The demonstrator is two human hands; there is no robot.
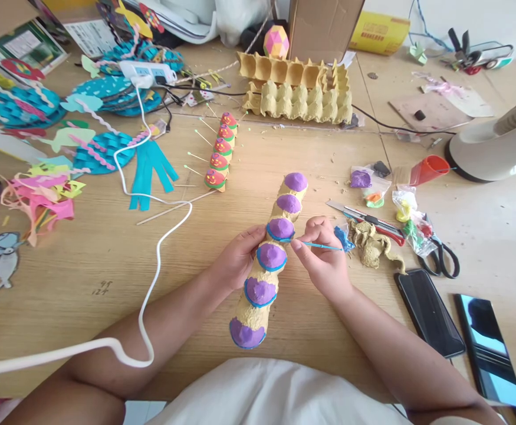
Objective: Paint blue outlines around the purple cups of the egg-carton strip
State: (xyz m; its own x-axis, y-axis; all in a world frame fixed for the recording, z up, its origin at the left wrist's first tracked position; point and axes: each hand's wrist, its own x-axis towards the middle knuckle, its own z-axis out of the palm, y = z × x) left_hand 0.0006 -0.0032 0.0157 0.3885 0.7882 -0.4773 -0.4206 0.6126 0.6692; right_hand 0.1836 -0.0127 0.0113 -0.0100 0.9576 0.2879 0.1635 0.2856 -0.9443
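Note:
A tan egg-carton strip (255, 313) with several purple-capped bumps slants across the middle, held above the table. Blue strands edge the lower bumps, up to the third from the top; the top two bumps show no blue. My left hand (244, 257) is closed round the strip's left side, its thumb beside the third bump. In the pinched fingers of my right hand (322, 254) is a thin blue strand (322, 245), its left end touching the strip just under the third bump.
A decorated red-and-green strip (219, 154) lies beyond, near a thin stick (173, 208). Egg cartons (306, 101) stand at the back. A white cable (158, 260) crosses the left. To the right lie an open-bladed cutter (368, 219), scissors (443, 258), a red cup (430, 169) and two phones (429, 313).

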